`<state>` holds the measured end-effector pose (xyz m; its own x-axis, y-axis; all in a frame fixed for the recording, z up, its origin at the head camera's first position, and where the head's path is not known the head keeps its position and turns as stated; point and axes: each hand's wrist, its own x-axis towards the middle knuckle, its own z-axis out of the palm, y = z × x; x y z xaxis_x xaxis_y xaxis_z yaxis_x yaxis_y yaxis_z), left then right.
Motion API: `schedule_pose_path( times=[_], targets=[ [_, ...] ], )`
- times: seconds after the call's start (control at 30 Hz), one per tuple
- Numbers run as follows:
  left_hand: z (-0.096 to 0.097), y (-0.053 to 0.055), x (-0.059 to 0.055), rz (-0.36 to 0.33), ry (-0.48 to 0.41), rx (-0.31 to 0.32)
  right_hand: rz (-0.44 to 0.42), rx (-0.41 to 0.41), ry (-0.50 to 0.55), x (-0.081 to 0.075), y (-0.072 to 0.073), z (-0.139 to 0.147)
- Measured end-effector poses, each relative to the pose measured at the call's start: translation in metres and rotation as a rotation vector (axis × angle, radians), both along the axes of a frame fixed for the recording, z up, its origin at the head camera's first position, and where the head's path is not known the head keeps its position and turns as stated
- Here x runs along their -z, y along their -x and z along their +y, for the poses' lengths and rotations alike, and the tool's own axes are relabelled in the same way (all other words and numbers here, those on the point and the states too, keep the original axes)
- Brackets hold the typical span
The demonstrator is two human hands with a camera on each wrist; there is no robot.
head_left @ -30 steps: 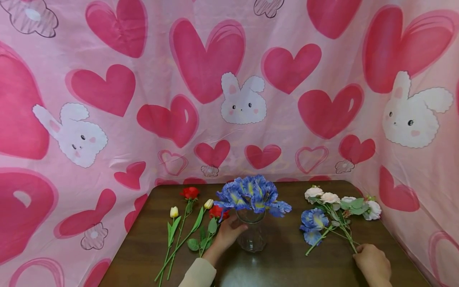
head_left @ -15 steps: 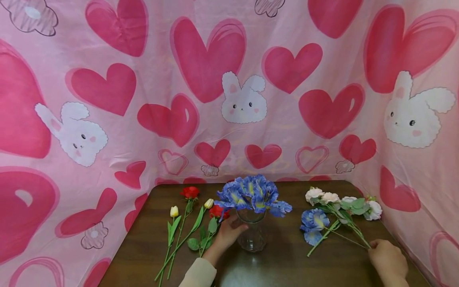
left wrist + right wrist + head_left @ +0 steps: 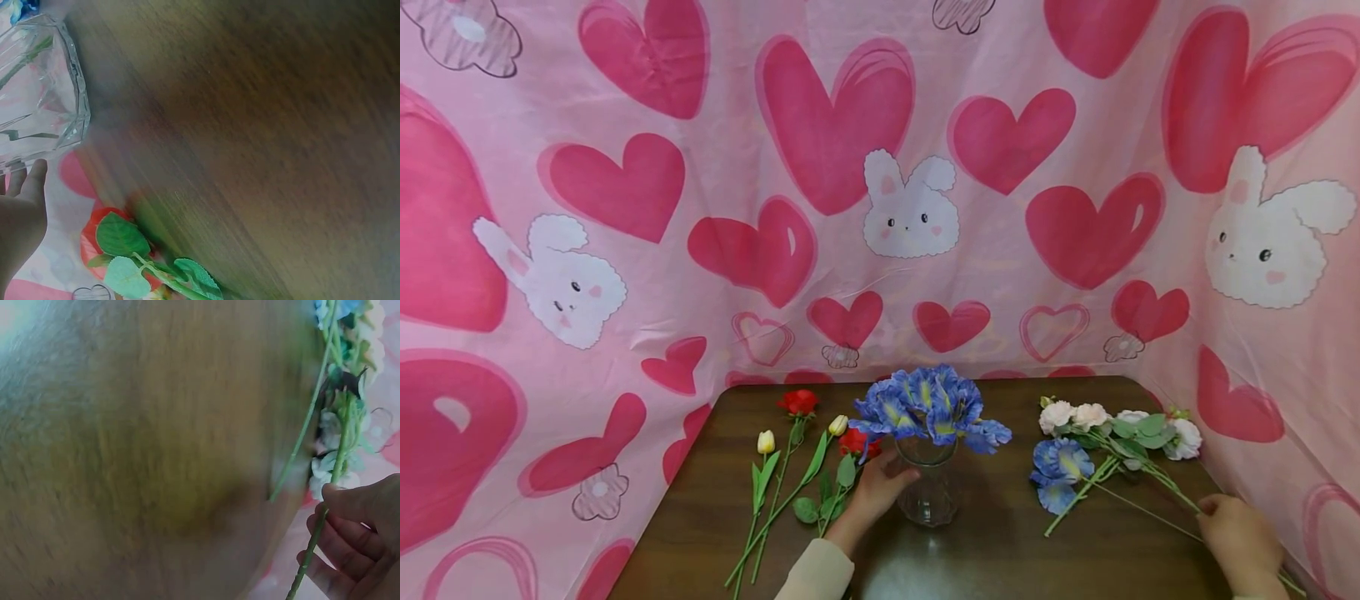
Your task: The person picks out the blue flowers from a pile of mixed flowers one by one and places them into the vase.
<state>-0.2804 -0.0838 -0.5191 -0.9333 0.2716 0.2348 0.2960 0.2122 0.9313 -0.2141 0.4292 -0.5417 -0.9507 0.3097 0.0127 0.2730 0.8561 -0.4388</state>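
White-flower stem [image 3: 1157,483] lies flat on the tabletop [image 3: 1000,550] at the near right, its cut end under the right hand [image 3: 1240,537]. Right grip is pinching this stem between thumb and fingertips [image 3: 334,494]; the wrist view shows the green stalk passing through the curled fingers. Long axis runs from that hand up and leftward toward the far side, blooms [image 3: 1090,414] pointing away from the person, cut end near the right edge.

Risk, as I judge it: the pinch sits at the very tail of a long, thin stalk, so a lift from here could let the heavy head droop and swing. Leaves of this stem look tangled with the loose blue flower [image 3: 1056,467] lying just beside it, though the overlap is too fine to settle from the head view; a pull might drag that blue one along or off the edge. A wide swing leftward could also clip the vase.

Left hand [image 3: 872,492] holds the side of the glass vase [image 3: 928,492], thumb against the glass [image 3: 37,172], fingers wrapped toward it. If that hold slackens, the top-heavy blue bouquet [image 3: 925,408] could tip the vase.

Further left, tulips and red roses [image 3: 797,402] lie on the tabletop, stems pointing toward the person. Behind everything hangs the pink heart-and-rabbit cloth [image 3: 910,217].
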Motion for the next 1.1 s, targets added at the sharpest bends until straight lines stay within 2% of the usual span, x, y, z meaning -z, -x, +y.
schedule_pose_path(
  times=[0.2,0.43,0.77,0.87,1.03,1.1],
  targets=[
    [0.001,0.000,0.001,-0.005,-0.020,0.003,0.028,0.011,-0.019,0.009,-0.002,0.001],
    [0.001,0.001,0.003,0.006,-0.029,0.005,0.014,0.031,-0.012,0.019,-0.003,0.002],
    [-0.001,0.001,0.003,0.016,-0.011,0.016,0.029,0.004,-0.013,0.016,-0.001,0.001],
    [0.000,0.001,0.002,0.008,-0.015,0.018,0.074,-0.002,-0.017,0.013,0.000,-0.001],
    [0.000,0.001,0.002,-0.005,-0.034,0.023,0.225,-0.046,-0.049,0.005,0.005,-0.012],
    [0.000,0.000,0.002,-0.003,-0.037,0.019,0.245,-0.059,-0.045,0.002,0.008,-0.018]
  ],
)
